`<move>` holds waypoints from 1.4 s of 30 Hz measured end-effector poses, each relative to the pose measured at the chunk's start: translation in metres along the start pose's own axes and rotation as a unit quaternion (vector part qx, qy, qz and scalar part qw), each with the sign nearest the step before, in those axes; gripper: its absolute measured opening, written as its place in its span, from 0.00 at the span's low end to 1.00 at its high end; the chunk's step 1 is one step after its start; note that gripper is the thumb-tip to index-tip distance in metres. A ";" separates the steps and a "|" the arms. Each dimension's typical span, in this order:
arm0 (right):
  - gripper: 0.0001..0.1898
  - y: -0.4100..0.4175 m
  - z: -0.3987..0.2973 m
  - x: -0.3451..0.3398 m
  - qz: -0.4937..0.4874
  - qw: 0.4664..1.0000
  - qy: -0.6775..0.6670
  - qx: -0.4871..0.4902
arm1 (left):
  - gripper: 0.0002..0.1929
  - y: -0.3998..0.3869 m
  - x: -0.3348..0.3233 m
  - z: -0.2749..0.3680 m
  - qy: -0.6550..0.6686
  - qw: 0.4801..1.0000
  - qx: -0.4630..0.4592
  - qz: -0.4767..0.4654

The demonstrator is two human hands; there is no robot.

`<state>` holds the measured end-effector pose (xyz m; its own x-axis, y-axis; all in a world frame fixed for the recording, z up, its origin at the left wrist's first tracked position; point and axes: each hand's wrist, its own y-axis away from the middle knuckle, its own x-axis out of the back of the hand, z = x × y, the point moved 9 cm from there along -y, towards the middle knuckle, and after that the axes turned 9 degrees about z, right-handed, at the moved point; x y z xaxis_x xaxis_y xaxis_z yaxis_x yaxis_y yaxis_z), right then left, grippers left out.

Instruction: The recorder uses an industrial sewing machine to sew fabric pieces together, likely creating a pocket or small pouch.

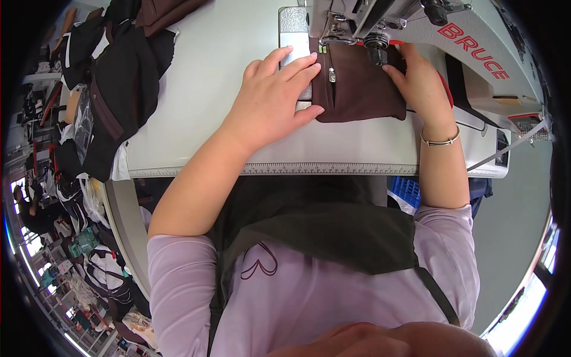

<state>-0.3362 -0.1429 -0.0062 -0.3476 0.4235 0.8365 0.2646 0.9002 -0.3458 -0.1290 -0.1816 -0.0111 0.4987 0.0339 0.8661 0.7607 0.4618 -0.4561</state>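
Observation:
A dark brown fabric piece (pixel 368 96) with a zipper (pixel 332 78) lies on the bed of a Bruce sewing machine (pixel 473 51). Its upper edge runs under the machine head, where the needle area is partly hidden. My left hand (pixel 279 93) is spread flat, its fingertips touching the left edge of the fabric and the metal plate (pixel 294 22) beside it. At the fabric's upper right, my right hand (pixel 417 80) rests with thumb and fingers curved around that side. Whether its fingers pinch the cloth is hidden behind the machine.
Black and brown garment pieces (pixel 129 76) are heaped at the table's left. A ruler strip (pixel 330 168) runs along the front edge. Below the table is a blue plastic crate (pixel 406 191). Another person (pixel 33 209) is at the far left among piled cloth.

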 end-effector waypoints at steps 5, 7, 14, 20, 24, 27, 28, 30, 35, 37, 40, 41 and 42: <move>0.21 0.005 -0.034 0.024 0.128 0.977 0.093 0.145 | 0.26 0.005 0.005 -0.005 0.058 0.997 0.018 0.048; 0.19 0.006 -0.049 0.026 0.118 0.977 0.058 0.169 | 0.26 0.010 0.002 0.008 0.038 0.997 -0.067 0.028; 0.14 0.019 -0.082 0.013 0.087 0.970 -0.025 0.228 | 0.31 0.002 -0.003 -0.003 0.028 1.000 -0.004 -0.006; 0.15 0.022 -0.091 -0.009 0.008 0.961 -0.099 0.259 | 0.36 -0.003 -0.008 -0.010 0.032 0.999 0.000 -0.020; 0.16 0.018 -0.095 -0.021 -0.013 0.967 -0.102 0.233 | 0.33 0.001 0.011 -0.008 0.056 0.997 0.008 0.060; 0.13 0.016 -0.092 -0.026 -0.015 0.968 -0.088 0.236 | 0.31 0.004 0.014 -0.007 0.044 0.997 0.023 0.062; 0.11 0.017 -0.092 -0.027 -0.014 0.965 -0.083 0.249 | 0.30 0.005 0.014 -0.006 0.038 0.997 0.019 0.065; 0.10 0.017 -0.092 -0.027 -0.013 0.967 -0.082 0.240 | 0.28 0.006 0.014 -0.004 0.052 0.996 0.017 0.064; 0.09 0.017 -0.091 -0.025 -0.010 0.968 -0.087 0.235 | 0.24 0.007 0.012 0.010 0.057 0.995 -0.057 0.063; 0.10 0.014 -0.083 -0.021 -0.015 0.975 -0.122 0.185 | 0.22 0.009 0.010 0.008 0.051 0.996 -0.049 0.052; 0.12 -0.001 -0.041 0.002 0.085 0.991 -0.014 0.107 | 0.20 0.008 0.007 0.005 0.049 0.997 -0.040 0.051; 0.13 -0.004 -0.029 0.008 0.074 0.995 0.040 0.048 | 0.20 0.007 0.004 0.006 0.050 0.997 -0.043 0.050; 0.15 -0.005 -0.019 0.011 0.067 0.995 0.069 0.032 | 0.21 0.005 0.003 0.008 0.038 0.996 -0.040 0.063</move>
<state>-0.3242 -0.1447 0.0123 -0.1845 0.5253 0.8307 0.2410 0.8436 -0.4799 -0.1274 -0.1725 -0.0093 0.6203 0.0193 0.7841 0.7188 0.3862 -0.5781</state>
